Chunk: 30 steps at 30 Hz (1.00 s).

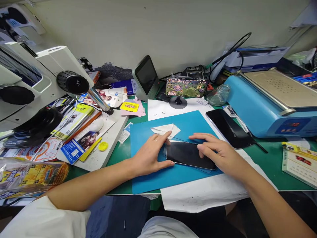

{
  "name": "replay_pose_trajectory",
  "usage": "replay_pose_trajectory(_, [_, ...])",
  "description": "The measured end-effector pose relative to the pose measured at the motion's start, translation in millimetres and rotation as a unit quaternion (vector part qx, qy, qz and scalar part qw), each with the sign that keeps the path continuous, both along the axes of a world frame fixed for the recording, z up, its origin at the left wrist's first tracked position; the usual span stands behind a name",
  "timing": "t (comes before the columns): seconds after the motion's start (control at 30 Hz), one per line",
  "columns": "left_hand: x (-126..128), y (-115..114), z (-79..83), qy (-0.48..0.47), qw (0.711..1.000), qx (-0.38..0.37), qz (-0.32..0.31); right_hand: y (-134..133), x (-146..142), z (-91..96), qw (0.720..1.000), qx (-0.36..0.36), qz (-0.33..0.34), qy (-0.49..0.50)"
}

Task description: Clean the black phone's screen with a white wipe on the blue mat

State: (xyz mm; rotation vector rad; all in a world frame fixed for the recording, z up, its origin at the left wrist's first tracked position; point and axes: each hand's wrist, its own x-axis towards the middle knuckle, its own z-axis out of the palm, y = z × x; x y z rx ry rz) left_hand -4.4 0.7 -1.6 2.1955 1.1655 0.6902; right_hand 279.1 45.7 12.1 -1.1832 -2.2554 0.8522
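Note:
A black phone (187, 154) lies screen-up on a blue mat (153, 178). My left hand (151, 153) rests at the phone's left end, with the thumb along its near edge and the fingers reaching over its far left corner. My right hand (218, 152) lies over the phone's right end, fingers stretched flat across the glass and pressing on it. A thin clear film edge shows around the phone's far and near right sides. A folded white wipe (166, 129) sits on the mat just beyond my left fingers.
A second black phone (228, 127) lies to the right on white paper. A blue machine (269, 102) stands at the right, a microscope (37, 86) at the left. A phone on a stand (186, 87) shows a game. A glass jar (219, 95) and packaging clutter surround the mat.

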Motion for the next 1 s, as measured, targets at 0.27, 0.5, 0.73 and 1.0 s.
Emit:
replay_pose_trajectory(0.27, [-1, 2, -5.8, 0.046, 0.998, 0.025, 0.03, -17, 15, -14.8, 0.986, 0.141, -0.008, -0.092])
replay_pose_trajectory(0.5, [2, 2, -4.0, 0.076, 0.996, 0.037, 0.032, -40, 34, -19.7, 0.98, 0.17, 0.009, -0.101])
replay_pose_trajectory(0.73, [1, 2, -6.9, 0.089, 0.994, 0.052, 0.038, -34, 30, -25.4, 0.981, 0.178, 0.019, -0.075])
replay_pose_trajectory(1.0, [2, 2, -5.9, 0.096, 0.993, 0.054, 0.045, -35, 32, -26.9, 0.984, 0.164, 0.012, -0.073])
